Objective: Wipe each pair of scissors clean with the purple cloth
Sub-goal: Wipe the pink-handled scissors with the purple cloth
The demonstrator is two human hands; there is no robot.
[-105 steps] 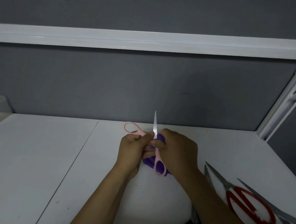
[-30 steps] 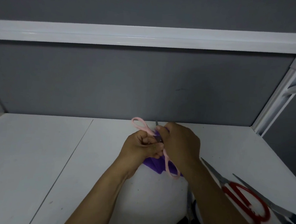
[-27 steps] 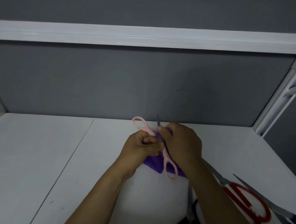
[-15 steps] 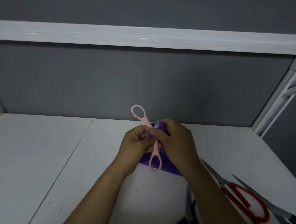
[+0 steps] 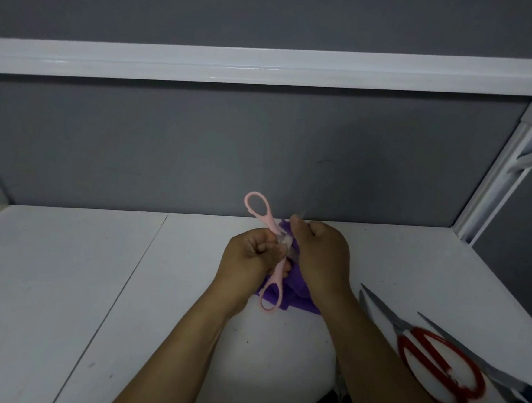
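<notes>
The white table point(image 5: 64, 281) runs back to a grey wall point(image 5: 261, 154), with a white rail point(image 5: 268, 66) overhead and a white frame post point(image 5: 495, 192) at the far right. Above the middle of the table the person holds the pink scissors point(image 5: 277, 273) with the handles splayed, one loop far and high, the other hanging near.

The left hand point(image 5: 248, 256) is clenched round them by the pivot. The right hand point(image 5: 320, 261) pinches the purple cloth point(image 5: 296, 293) about the blade, which is mostly hidden.

The scissors look light and stiff, with slick plastic loops, so I would judge the pivot the sound place to hold them. The soft cloth keeps fingers off the edge.

Red scissors point(image 5: 406, 337), a black-handled pair point(image 5: 337, 398) and another pair point(image 5: 510, 380) lie near right, with the red pair's blades close to the right forearm. The free room for moving is on the left.
</notes>
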